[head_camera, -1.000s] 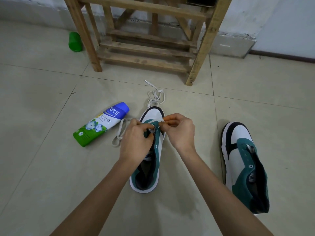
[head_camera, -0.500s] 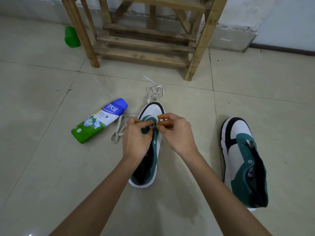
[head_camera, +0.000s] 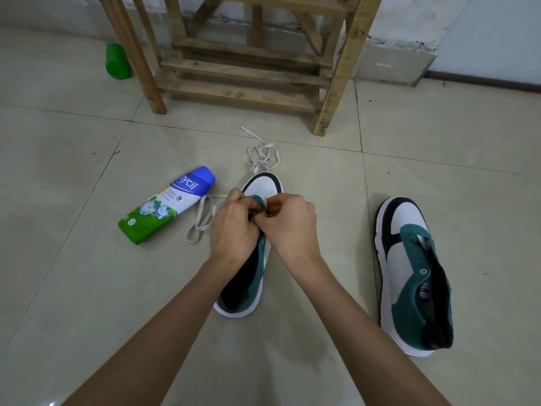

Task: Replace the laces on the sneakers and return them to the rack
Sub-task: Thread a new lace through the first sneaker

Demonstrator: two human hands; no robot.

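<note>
Sneaker (head_camera: pixel 262 186) is set upright on the tiled floor (head_camera: pixel 73 288), centre of view, white toe pointed at the wooden rack (head_camera: pixel 243 68), which is well apart from it. Its teal upper is mostly covered by both hands. Left hand (head_camera: pixel 231 227) is seen with fingers curled tight at the front eyelets, pinching the lace (head_camera: pixel 202 218); that lace runs out from under the fingers and lies in a loose loop on the floor to the shoe's left. Right hand (head_camera: pixel 289 224) is also curled, thumb and forefinger pinched on the lace at the same spot, knuckles touching the left hand (exact contact point is hidden by the fingers). A spare lace (head_camera: pixel 262 156) is bunched on the floor just beyond the toe, between shoe and rack. Second sneaker (head_camera: pixel 407 259) is placed well to the right, unlaced, eyelets bare, tongue area open, toe likewise aimed away from the person. A blue-capped green and white bottle (head_camera: pixel 167 206) is laid on its side near the lace loop. A green container (head_camera: pixel 117 61) is seen beside the rack's left leg.
</note>
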